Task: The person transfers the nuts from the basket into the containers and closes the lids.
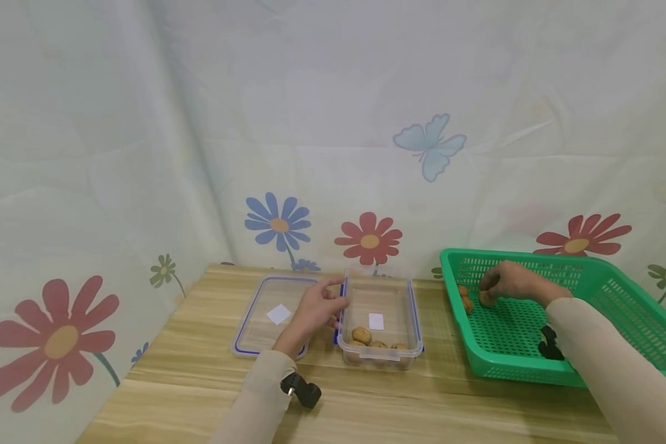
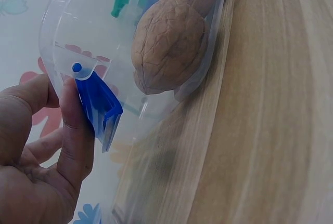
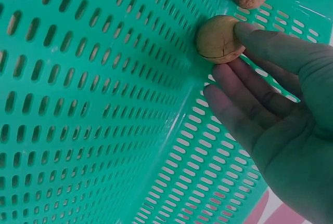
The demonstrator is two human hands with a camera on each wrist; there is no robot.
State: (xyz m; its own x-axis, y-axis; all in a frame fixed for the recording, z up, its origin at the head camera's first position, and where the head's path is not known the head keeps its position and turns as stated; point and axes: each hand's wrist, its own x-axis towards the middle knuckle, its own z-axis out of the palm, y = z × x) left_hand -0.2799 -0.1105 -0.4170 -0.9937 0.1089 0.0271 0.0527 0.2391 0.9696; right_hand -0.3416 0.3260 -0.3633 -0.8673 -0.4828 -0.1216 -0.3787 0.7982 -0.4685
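Right hand (image 1: 509, 282) pinches walnut (image 3: 220, 41), basket floor (image 1: 516, 324) stretching rightward; left hand (image 1: 314, 308) loose at box rim (image 1: 380, 353)

The green basket (image 1: 527, 372) is open on top; its sides (image 3: 78, 104) block. Left of it is free table (image 1: 437, 327); then a box (image 1: 380, 354).

Showed a table (image 1: 422, 410) in streaked, yellowish-brown wood grain. Bore, at left, a clear lid (image 1: 259, 317) with a blue border, lying flat. Carried, just beside it, a clear plastic box (image 1: 377, 354), upright and uncovered. Supported, at right, a green slotted basket (image 1: 524, 368).
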